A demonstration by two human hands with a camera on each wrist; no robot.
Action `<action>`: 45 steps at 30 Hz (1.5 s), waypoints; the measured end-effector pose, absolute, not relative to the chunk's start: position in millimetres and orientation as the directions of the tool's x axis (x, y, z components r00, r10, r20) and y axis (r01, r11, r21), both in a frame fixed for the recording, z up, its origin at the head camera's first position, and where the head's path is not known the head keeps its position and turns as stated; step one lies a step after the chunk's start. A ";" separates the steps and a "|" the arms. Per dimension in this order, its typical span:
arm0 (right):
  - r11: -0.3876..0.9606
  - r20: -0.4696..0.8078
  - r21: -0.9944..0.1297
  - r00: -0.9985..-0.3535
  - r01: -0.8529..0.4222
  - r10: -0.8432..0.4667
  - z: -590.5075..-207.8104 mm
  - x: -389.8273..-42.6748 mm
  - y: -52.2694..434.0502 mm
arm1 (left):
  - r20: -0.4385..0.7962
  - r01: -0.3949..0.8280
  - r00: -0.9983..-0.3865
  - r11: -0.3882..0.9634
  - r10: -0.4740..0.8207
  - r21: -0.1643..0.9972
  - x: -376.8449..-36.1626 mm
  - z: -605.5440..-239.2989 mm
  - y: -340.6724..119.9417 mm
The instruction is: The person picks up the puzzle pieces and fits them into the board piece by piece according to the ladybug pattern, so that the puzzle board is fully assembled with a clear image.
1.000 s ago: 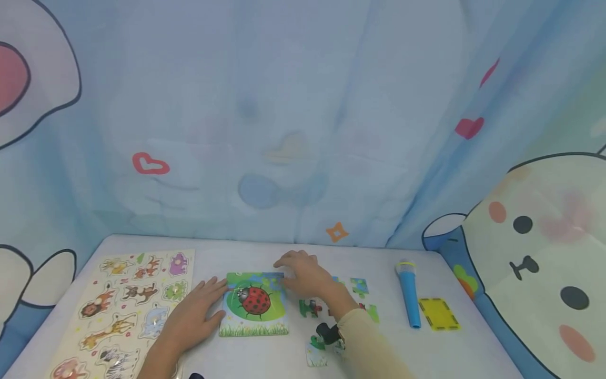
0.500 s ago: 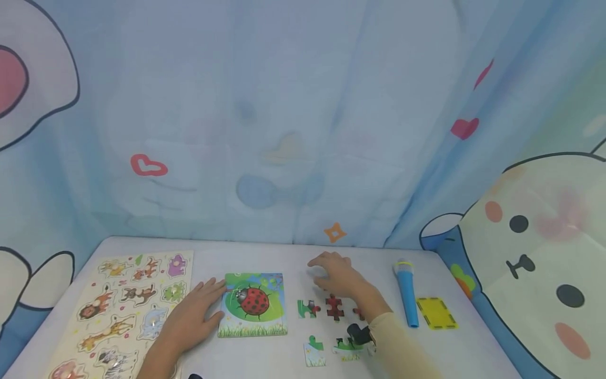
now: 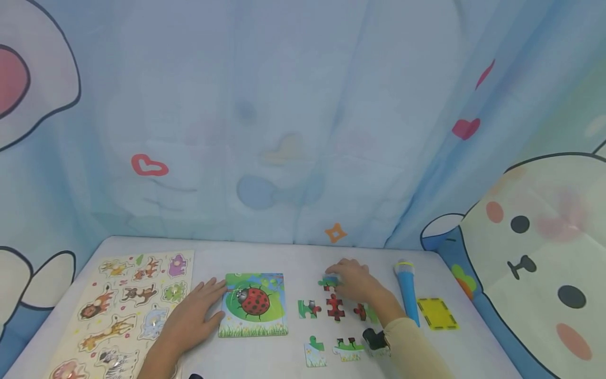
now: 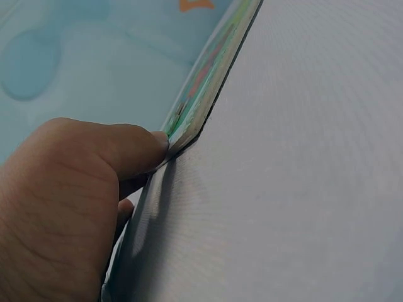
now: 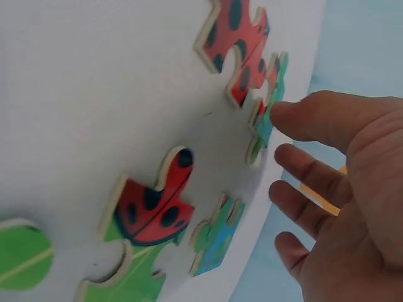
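Note:
My left hand (image 3: 191, 316) lies beside a square ladybug puzzle board (image 3: 254, 305), its fairly straight fingers and thumb tip at the board's left edge. In the left wrist view, the thumb (image 4: 135, 148) meets the board's corner. My right hand (image 3: 357, 281) hovers over the far row of loose jigsaw pieces, with fingers loosely bent. Just before its fingertips lies a green-and-blue jigsaw piece (image 3: 327, 282) with a red edge. The right wrist view has the thumb (image 5: 315, 119) overlapping that piece; whether it touches is unclear. A blue-green piece (image 5: 217, 236) lies below.
Further ladybug pieces lie on the white table: a red one (image 3: 335, 307), a green-and-red one (image 3: 307, 309) and grassy ones (image 3: 314, 353). An animal peg board (image 3: 123, 310) is at left. A blue toy microphone (image 3: 408, 295) and a yellow square (image 3: 437, 313) are at right.
My right hand has moved right from the board's far right corner to the loose pieces, then slightly right and nearer. The left hand has stayed at the board.

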State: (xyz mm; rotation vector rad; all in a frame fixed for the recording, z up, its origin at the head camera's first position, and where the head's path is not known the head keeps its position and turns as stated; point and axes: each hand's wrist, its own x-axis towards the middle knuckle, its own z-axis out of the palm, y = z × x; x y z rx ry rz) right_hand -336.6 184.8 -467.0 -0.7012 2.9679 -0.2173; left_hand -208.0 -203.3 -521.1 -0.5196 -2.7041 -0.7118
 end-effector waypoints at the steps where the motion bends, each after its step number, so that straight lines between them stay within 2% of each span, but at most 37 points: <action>1: 0.885 -0.055 -0.159 -0.891 -0.437 -0.450 -466.6 -335.9 185.4 | 0.369 0.413 -0.891 0.812 0.265 0.412 -207.9 -521.1 -203.5; 12: 0.879 -0.048 -0.187 -0.890 -0.439 -0.454 -473.3 -336.5 188.8 | 0.357 0.405 -0.896 0.815 0.263 0.415 -211.3 -527.9 -205.7; 18: 0.859 0.004 -0.210 -0.879 -0.468 -0.478 -469.0 -334.8 186.7 | 0.380 0.415 -0.887 0.816 0.264 0.403 -210.9 -526.1 -204.8; 29: 0.799 0.068 -0.206 -0.823 -0.565 -0.564 -455.5 -329.8 165.2 | 0.382 0.416 -0.886 0.815 0.263 0.404 -209.0 -523.5 -204.2; 35: 0.767 0.089 -0.169 -0.784 -0.619 -0.614 -452.2 -329.4 150.2 | 0.408 0.425 -0.875 0.814 0.259 0.396 -209.3 -525.7 -204.7; 45: 0.723 0.082 -0.155 -0.739 -0.673 -0.669 -450.6 -327.7 122.4 | 0.394 0.419 -0.882 0.813 0.259 0.405 -210.7 -526.4 -205.2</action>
